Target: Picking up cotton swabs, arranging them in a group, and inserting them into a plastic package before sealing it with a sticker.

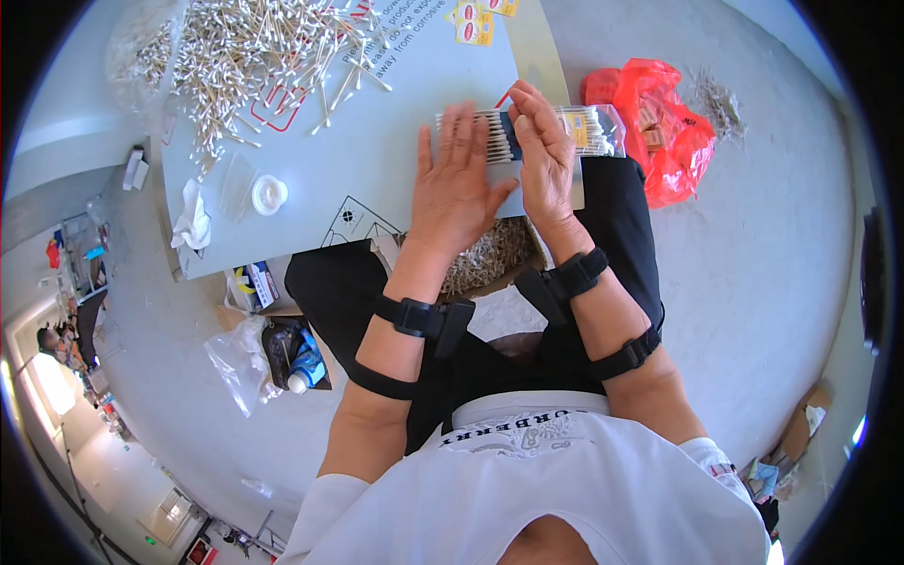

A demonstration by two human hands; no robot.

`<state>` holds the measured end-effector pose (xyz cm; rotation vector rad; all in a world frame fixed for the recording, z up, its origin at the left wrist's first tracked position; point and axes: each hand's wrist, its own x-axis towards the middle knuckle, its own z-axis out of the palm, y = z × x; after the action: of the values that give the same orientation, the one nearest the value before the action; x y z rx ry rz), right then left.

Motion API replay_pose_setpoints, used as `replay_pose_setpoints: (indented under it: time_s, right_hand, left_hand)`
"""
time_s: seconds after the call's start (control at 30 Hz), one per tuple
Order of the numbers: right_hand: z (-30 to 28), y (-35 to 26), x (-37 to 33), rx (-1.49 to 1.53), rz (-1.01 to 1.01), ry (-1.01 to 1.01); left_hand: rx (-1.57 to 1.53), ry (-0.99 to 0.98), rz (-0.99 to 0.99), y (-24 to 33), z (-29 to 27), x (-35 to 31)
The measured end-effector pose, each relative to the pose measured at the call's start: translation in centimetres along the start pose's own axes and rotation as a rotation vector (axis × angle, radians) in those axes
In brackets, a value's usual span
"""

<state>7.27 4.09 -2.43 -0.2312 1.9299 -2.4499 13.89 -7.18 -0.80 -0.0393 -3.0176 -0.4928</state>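
My left hand lies flat, fingers spread, over a row of cotton swabs on the pale board. To its right, my right hand stands on edge with its fingers stretched out, beside the swab ends and a dark blue piece partly hidden by that hand. Just right of the right hand is a clear plastic box with cotton swabs and a yellow label in it. A big loose pile of cotton swabs covers the board's far left.
On the board are a round white tub, a crumpled tissue and yellow labels. A red plastic bag stands at right. Between my knees is a carton of swabs. A blue bottle sits low left.
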Motion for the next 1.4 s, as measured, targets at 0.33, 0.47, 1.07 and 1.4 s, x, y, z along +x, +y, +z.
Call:
replay_pose_setpoints:
  time_s: [0.33,0.47,1.07,1.4]
  right_hand:
    - [1.5,1.6,0.8,-0.303,-0.168,-0.009]
    - [1.8,1.1,0.6,-0.594,-0.263,-0.069]
    - [1.5,1.7,0.8,-0.425,-0.197,-0.039]
    - [0.3,1.0,0.5,-0.074,-0.028,-0.074]
  left_hand:
    - [-1.326,0.591,-0.270,-0.9,0.7,2.6]
    - [-1.364,0.579,-0.268,-1.3,1.1,2.7]
    - [-0.984,0.494,-0.246,-1.3,0.3,1.6]
    - [0.056,0.019,-0.062,-1.3,0.4,-0.1]
